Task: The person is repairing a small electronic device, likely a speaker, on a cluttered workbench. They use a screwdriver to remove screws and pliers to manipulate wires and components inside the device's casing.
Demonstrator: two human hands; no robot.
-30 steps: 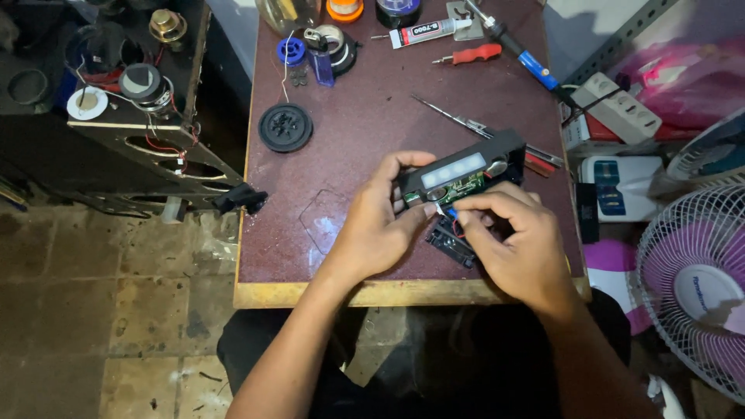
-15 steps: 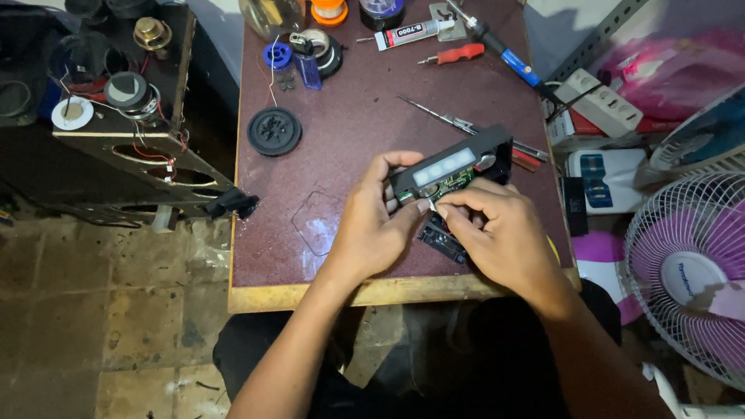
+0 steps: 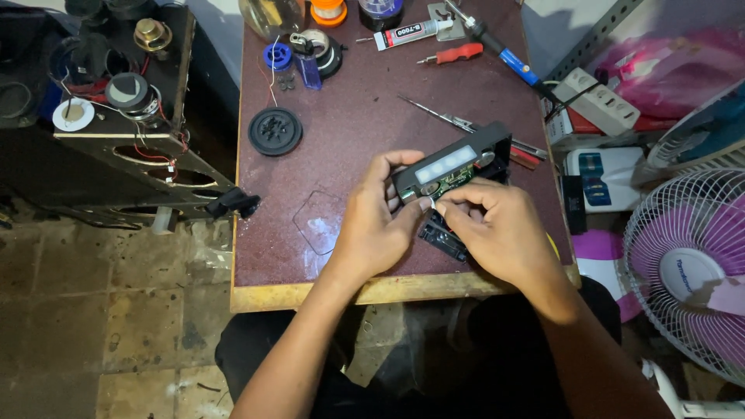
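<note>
Both hands (image 3: pixel 380 225) (image 3: pixel 497 229) grip-closed on black device (image 3: pixel 454 163), near table's (image 3: pixel 310 287) front edge.

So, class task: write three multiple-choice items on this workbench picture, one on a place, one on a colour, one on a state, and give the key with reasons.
1. Where does the round black disc lie?
A. On the table, apart from both hands, on the person's left
B. Under the right hand
C. On the floor

2. What colour is the handle of the small screwdriver at the far end of the table?
A. Green
B. Red
C. White

3. How is the black electronic device held?
A. Lying untouched on the table
B. Hanging from a wire
C. In the grip of the left hand, with the right hand fingers at its underside

Key: 1 A, the disc sits alone on the bare tabletop; 2 B, the handle is plainly red; 3 C, the left fingers wrap the casing while the right fingertips pinch beneath it.
</note>
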